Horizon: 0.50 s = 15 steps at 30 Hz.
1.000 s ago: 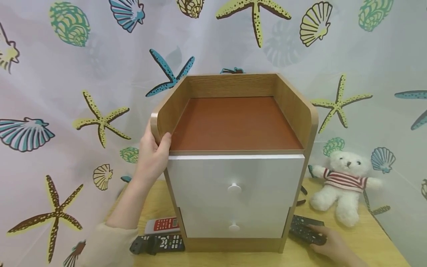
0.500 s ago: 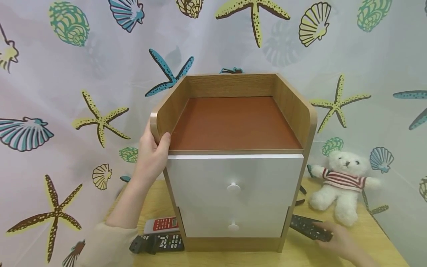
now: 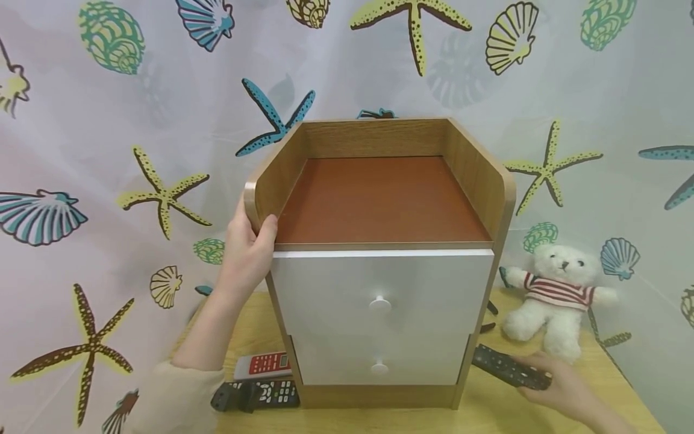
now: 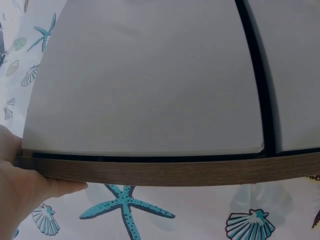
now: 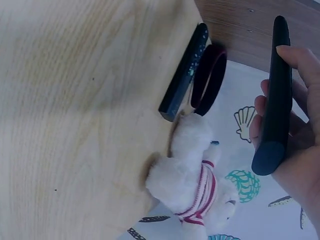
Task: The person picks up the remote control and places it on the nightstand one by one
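My left hand [image 3: 246, 253] grips the upper front edge of the left side panel of a small two-drawer cabinet [image 3: 379, 199]. Its thumb lies on the panel's inner side. Both white drawer fronts look closed. To the right of the cabinet, my right hand [image 3: 558, 383] holds a black remote control [image 3: 512, 367]. In the right wrist view this held remote [image 5: 277, 100] is above the table, fingers and thumb around it. A second black remote [image 5: 185, 72] lies on the table beside a dark band-like loop [image 5: 210, 80]; the head view does not show that second remote clearly.
A white teddy bear [image 3: 561, 295] in a striped top sits at the right back. Left of the cabinet lie a red and white calculator [image 3: 262, 365], another remote [image 3: 279, 393] and a black object [image 3: 233, 396]. A patterned curtain [image 3: 108, 181] hangs behind the wooden table [image 3: 504, 416].
My right hand has lifted the remote and moved it right, away from the cabinet and the other remote. My left hand has stayed on the cabinet's edge.
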Each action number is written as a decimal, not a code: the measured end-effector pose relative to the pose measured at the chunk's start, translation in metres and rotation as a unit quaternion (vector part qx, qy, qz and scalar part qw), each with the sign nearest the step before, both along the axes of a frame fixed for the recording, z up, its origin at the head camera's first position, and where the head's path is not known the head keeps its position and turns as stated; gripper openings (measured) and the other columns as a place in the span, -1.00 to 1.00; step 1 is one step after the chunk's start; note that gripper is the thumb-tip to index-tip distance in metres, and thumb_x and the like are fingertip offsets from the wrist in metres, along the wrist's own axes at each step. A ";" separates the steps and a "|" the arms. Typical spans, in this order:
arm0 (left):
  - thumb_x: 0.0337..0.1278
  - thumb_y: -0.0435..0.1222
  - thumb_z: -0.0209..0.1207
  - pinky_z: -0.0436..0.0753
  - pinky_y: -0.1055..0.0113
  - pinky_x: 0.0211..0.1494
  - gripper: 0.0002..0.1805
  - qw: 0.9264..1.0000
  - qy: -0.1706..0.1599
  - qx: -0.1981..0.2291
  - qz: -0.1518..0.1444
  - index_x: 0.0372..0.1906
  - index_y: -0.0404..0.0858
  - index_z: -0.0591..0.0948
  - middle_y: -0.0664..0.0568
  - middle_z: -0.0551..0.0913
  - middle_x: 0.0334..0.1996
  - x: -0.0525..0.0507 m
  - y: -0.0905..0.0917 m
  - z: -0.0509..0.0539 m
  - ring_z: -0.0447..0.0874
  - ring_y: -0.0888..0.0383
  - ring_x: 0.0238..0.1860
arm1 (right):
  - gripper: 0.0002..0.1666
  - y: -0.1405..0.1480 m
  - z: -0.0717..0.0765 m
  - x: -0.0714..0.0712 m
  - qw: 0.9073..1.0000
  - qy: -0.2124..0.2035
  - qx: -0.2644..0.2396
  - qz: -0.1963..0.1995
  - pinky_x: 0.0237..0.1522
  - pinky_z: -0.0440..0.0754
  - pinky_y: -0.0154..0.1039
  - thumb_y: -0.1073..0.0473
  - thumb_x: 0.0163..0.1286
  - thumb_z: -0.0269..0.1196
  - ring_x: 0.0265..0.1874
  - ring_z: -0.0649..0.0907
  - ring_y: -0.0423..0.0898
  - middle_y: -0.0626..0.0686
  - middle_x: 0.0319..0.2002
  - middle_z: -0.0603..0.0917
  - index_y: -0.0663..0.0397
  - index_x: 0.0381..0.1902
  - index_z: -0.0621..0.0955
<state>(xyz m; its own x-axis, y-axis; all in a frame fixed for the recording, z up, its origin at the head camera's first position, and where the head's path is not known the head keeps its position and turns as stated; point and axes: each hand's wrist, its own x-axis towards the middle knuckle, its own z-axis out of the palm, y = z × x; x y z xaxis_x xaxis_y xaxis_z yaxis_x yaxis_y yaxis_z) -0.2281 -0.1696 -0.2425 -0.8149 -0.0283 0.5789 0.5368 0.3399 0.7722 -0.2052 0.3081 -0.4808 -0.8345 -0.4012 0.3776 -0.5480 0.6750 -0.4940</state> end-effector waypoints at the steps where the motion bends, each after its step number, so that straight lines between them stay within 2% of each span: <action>1: 0.33 -0.42 -0.14 0.30 -0.01 0.38 -0.46 1.000 -0.001 0.000 -0.002 0.39 -0.25 0.13 -0.13 0.31 0.32 0.000 0.000 0.000 0.27 0.01 0.34 | -0.46 0.000 0.002 0.001 1.000 0.003 -0.002 0.002 -0.36 0.55 -0.42 0.21 -0.09 0.48 -0.27 0.50 -0.49 0.10 -0.24 0.70 0.27 -0.08 0.64; 7: 0.33 -0.42 -0.14 0.30 -0.02 0.38 -0.46 1.000 0.002 -0.005 0.001 0.38 -0.26 0.13 -0.12 0.32 0.31 0.000 -0.001 0.000 0.28 0.00 0.33 | -0.47 0.004 0.018 0.009 0.999 0.010 -0.011 0.028 -0.40 0.50 -0.44 0.24 -0.07 0.47 -0.29 0.49 -0.49 -0.07 -0.23 0.69 0.17 -0.05 0.64; 11: 0.32 -0.42 -0.14 0.31 -0.03 0.37 -0.47 1.000 0.005 -0.009 0.006 0.37 -0.29 0.15 -0.15 0.33 0.30 -0.001 -0.001 0.000 0.30 -0.03 0.32 | -0.45 0.006 0.031 0.016 0.999 0.004 0.005 0.034 -0.36 0.50 -0.44 0.24 -0.05 0.47 -0.26 0.50 -0.49 -0.19 -0.19 0.67 0.13 -0.02 0.62; 15: 0.31 -0.43 -0.14 0.32 -0.03 0.36 -0.47 1.000 0.006 -0.010 0.012 0.37 -0.29 0.15 -0.17 0.34 0.30 -0.001 -0.001 -0.002 0.31 -0.03 0.32 | -0.46 0.004 0.045 0.022 0.999 -0.006 0.039 0.026 -0.36 0.48 -0.44 0.17 -0.02 0.46 -0.27 0.49 -0.49 -0.13 -0.17 0.68 0.12 -0.02 0.62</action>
<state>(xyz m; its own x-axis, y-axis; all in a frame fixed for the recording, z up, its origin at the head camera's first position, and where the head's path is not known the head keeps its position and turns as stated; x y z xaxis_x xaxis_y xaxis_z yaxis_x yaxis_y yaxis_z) -0.2294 -0.1710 -0.2441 -0.8068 -0.0361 0.5898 0.5381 0.3677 0.7585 -0.1831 0.3125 -0.4363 -0.8164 -0.4711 0.3341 -0.5773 0.6826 -0.4481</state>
